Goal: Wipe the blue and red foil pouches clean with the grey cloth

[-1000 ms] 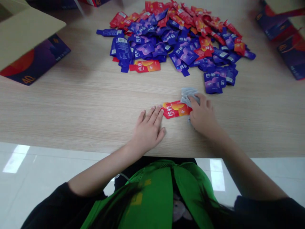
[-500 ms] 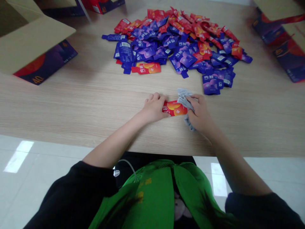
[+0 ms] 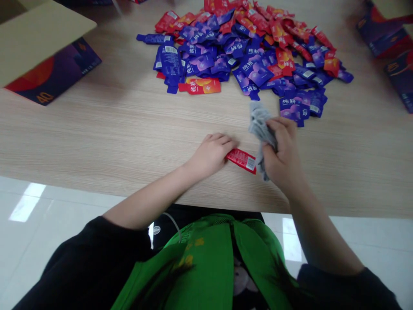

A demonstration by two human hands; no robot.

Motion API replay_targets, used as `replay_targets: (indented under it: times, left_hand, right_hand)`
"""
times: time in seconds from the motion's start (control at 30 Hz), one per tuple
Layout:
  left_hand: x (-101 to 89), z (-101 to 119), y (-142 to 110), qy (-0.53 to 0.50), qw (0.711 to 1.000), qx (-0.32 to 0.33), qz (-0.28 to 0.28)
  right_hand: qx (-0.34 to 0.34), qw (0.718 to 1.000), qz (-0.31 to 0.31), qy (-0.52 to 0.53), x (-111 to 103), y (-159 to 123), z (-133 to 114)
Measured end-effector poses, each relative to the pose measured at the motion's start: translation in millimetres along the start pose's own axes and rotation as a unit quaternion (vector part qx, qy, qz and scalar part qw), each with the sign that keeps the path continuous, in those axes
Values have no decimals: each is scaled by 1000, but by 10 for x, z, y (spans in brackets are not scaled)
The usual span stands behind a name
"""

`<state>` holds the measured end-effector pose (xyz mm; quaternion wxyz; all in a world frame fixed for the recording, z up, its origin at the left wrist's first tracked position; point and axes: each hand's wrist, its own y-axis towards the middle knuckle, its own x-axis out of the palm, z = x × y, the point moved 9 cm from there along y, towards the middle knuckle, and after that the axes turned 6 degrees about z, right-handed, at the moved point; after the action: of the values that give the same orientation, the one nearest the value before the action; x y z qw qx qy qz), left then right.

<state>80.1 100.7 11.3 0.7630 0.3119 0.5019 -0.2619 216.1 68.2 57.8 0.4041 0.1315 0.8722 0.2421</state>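
Observation:
My left hand (image 3: 214, 155) is closed on one end of a red pouch (image 3: 242, 160), its fingers curled over it near the table's front. The pouch shows its printed back with a white barcode label at the right end. In my right hand (image 3: 284, 157) is a crumpled grey cloth (image 3: 260, 122), pinched between thumb and fingers, just right of the pouch. Whether cloth and pouch touch I cannot tell. Beyond the hands lies a heap of purple pouches (image 3: 254, 71) and red pouches (image 3: 254, 19). A single red pouch (image 3: 203, 86) rests at the heap's near edge.
An open carton (image 3: 61, 71) with tan flaps stands at the left of the wooden table (image 3: 112, 146). More cartons (image 3: 380, 34) stand at the right edge. The table's front edge runs close to my body.
My left hand went from lying flat at the red pouch's end to gripping it. The pouch has turned from its fruit-printed front to its back. The cloth lifted off it.

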Motion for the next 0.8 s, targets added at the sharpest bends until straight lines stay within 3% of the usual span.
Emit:
replay_targets:
  times: [0.1, 0.17, 0.37, 0.53, 0.67, 0.8]
  left_hand:
    - [46, 74, -170, 32, 999, 6, -13]
    - [46, 80, -279, 63, 998, -5, -19]
    - [-27, 100, -510, 49, 998, -1, -41]
    - [61, 14, -667, 68, 996, -3, -51]
    - [94, 4, -673, 76, 996, -20, -30]
    - [109, 29, -641, 80, 996, -33, -37]
  right_hand:
    - [14, 993, -104, -56, 356, -156, 73]
    - [20, 988, -121, -89, 455, -219, 115]
    - [33, 985, -119, -120, 486, -104, 234]
    - [46, 990, -99, -91, 372, 62, 290]
    - [24, 996, -59, -67, 358, 89, -96]
    - [-26, 983, -131, -123, 788, -28, -531]
